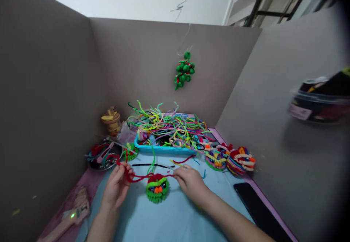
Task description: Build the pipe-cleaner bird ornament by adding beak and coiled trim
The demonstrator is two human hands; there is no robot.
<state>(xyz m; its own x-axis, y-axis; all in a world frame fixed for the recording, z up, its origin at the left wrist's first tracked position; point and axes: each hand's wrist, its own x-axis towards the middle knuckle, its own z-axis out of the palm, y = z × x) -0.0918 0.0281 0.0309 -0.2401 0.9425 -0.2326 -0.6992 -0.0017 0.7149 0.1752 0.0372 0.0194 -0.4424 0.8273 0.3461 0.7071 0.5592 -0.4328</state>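
Grey panels [142, 63] walled in the tabletop [169, 220], which was spread with light blue cloth, and a green and red ornament [185, 70] hung on the far panel. Below it, a blue tray [169, 149] overflowed with tangled fuzzy sticks [169, 127] in many colours. Nearer, between the person's hands, was a round green fuzzy bird [158, 190] with an orange beak; whether it rested on the cloth or hung could not be told. A red strand [138, 179] ran along its top. The left hand [117, 185] had its grip pinching the strand on the left, while the right hand [193, 185] had its grip pressed together on the strand's right end. A bowl [117, 150] stood far left, a glue gun [75, 214] near left. Colourful fuzzy figures [240, 160] sat at right, beyond a black slab [257, 205].
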